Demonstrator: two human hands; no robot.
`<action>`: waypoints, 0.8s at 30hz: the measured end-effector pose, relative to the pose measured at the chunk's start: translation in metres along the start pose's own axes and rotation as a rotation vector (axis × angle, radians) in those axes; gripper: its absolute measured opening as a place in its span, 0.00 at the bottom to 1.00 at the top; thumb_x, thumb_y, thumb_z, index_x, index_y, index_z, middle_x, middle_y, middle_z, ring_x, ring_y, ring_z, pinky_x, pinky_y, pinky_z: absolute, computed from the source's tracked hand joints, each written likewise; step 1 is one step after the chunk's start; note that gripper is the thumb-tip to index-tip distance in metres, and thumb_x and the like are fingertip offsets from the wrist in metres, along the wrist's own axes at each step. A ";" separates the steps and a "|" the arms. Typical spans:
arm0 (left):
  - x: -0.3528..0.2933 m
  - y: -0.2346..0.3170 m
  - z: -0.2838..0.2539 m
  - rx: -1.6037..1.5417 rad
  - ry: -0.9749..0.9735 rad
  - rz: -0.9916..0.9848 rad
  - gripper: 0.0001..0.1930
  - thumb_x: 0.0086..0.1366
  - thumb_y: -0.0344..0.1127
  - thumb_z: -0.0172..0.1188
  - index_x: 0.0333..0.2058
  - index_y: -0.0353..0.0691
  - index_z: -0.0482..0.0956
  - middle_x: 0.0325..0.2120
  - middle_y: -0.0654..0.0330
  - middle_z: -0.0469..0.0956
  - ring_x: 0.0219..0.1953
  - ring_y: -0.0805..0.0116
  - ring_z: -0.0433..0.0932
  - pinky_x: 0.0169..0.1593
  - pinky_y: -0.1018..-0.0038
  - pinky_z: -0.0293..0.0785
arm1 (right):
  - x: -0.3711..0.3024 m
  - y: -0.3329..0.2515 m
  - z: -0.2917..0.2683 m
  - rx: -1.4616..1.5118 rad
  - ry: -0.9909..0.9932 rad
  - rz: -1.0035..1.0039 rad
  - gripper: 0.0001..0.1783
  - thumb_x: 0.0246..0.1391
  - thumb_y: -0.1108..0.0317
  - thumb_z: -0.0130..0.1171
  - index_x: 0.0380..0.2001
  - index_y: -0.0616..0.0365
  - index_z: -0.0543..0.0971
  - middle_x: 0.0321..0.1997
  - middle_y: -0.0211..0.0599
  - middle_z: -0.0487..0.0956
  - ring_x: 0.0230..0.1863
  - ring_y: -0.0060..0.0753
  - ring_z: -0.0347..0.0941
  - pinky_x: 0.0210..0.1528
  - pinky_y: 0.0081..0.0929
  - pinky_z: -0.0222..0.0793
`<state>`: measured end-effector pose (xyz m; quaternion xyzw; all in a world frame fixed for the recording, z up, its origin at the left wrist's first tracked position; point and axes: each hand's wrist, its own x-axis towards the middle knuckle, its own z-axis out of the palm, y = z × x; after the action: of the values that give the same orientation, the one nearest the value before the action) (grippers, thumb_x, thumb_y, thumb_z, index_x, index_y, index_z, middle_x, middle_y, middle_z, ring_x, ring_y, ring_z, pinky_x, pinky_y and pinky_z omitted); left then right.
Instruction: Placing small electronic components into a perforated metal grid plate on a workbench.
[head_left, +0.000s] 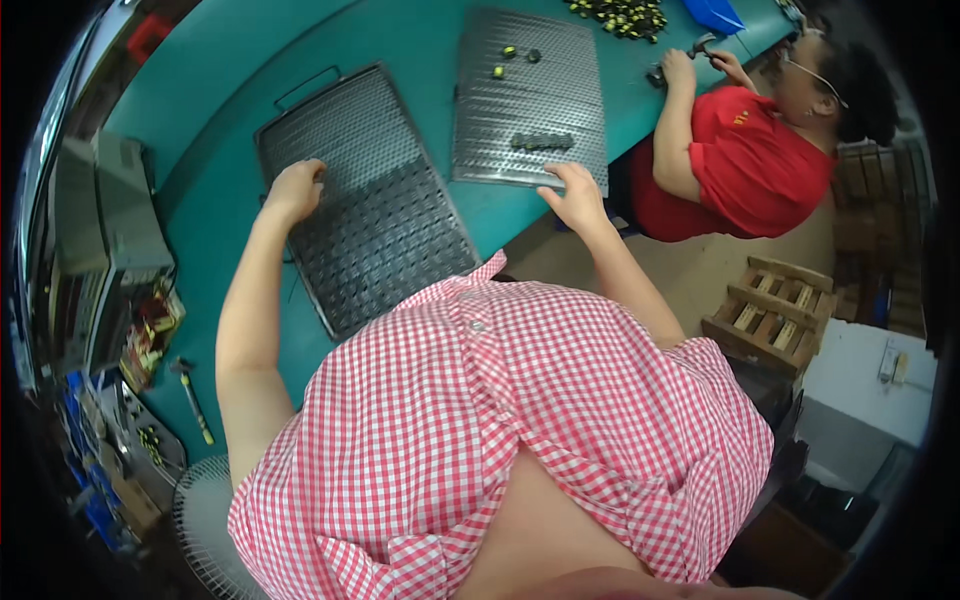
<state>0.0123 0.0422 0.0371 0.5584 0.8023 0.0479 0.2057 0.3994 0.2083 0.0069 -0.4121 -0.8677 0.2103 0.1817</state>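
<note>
I have the left hand point(297, 190) at the left side of a perforated metal tray point(345, 120), its fingers partly curled toward the tray's middle; from here I cannot tell whether they pinch anything or touch the metal. The tray lies aslant on the green surface point(225, 220), a wire handle point(306, 88) at its far end, and rows of dark pieces point(390, 235) fill its nearer half. My right hand point(575, 197) is by the near edge of a second perforated metal sheet point(535, 105), thumb and fingers spread well apart with nothing between them that I can see. Just beyond those fingers, a dark, narrow strip-like piece point(542, 141) lies crosswise on the sheet, with three small yellow-and-black parts point(509, 50) near its far end. To my right, a co-worker in a red shirt point(735, 160) holds a hammer point(702, 45) near a heap of yellow-and-black parts point(625, 16).
</note>
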 end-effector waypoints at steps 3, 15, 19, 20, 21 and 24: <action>0.025 0.068 0.006 -0.152 0.188 0.076 0.17 0.49 0.33 0.60 0.39 0.36 0.76 0.40 0.50 0.75 0.43 0.53 0.73 0.47 0.65 0.69 | 0.021 0.013 -0.011 -0.048 0.057 0.016 0.20 0.35 0.68 0.65 0.37 0.53 0.76 0.39 0.36 0.74 0.46 0.42 0.67 0.46 0.34 0.66; 0.117 0.253 0.091 -0.205 0.204 0.399 0.22 0.41 0.35 0.67 0.39 0.43 0.76 0.36 0.56 0.74 0.44 0.57 0.70 0.47 0.66 0.69 | 0.073 0.055 -0.014 -0.061 -0.083 -0.127 0.20 0.32 0.71 0.64 0.36 0.51 0.77 0.38 0.30 0.74 0.45 0.36 0.66 0.46 0.30 0.67; 0.130 0.256 0.102 -0.144 0.110 0.404 0.17 0.40 0.32 0.65 0.34 0.41 0.77 0.33 0.56 0.75 0.42 0.56 0.71 0.45 0.65 0.70 | 0.078 0.057 -0.018 -0.035 -0.151 -0.208 0.19 0.33 0.72 0.63 0.35 0.52 0.78 0.35 0.31 0.75 0.43 0.37 0.68 0.45 0.31 0.67; 0.130 0.255 0.106 -0.179 0.170 0.428 0.14 0.40 0.31 0.63 0.30 0.40 0.78 0.31 0.55 0.75 0.40 0.55 0.72 0.44 0.64 0.71 | 0.079 0.058 -0.018 -0.057 -0.162 -0.219 0.19 0.33 0.72 0.63 0.35 0.53 0.78 0.35 0.32 0.75 0.43 0.37 0.68 0.44 0.31 0.67; 0.131 0.255 0.108 -0.175 0.174 0.394 0.14 0.40 0.31 0.63 0.30 0.40 0.78 0.31 0.55 0.75 0.40 0.55 0.72 0.44 0.64 0.71 | 0.081 0.057 -0.017 -0.079 -0.173 -0.238 0.19 0.33 0.72 0.63 0.35 0.53 0.78 0.34 0.33 0.75 0.42 0.38 0.68 0.44 0.31 0.67; 0.131 0.260 0.110 -0.101 0.172 0.398 0.09 0.44 0.31 0.60 0.29 0.39 0.79 0.32 0.55 0.75 0.41 0.55 0.72 0.43 0.64 0.72 | 0.084 0.059 -0.019 -0.078 -0.181 -0.227 0.18 0.33 0.72 0.64 0.34 0.54 0.77 0.34 0.35 0.74 0.41 0.40 0.68 0.43 0.34 0.67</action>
<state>0.2445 0.2420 -0.0198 0.6884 0.6875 0.1752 0.1509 0.3968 0.3126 0.0045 -0.2975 -0.9290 0.1910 0.1091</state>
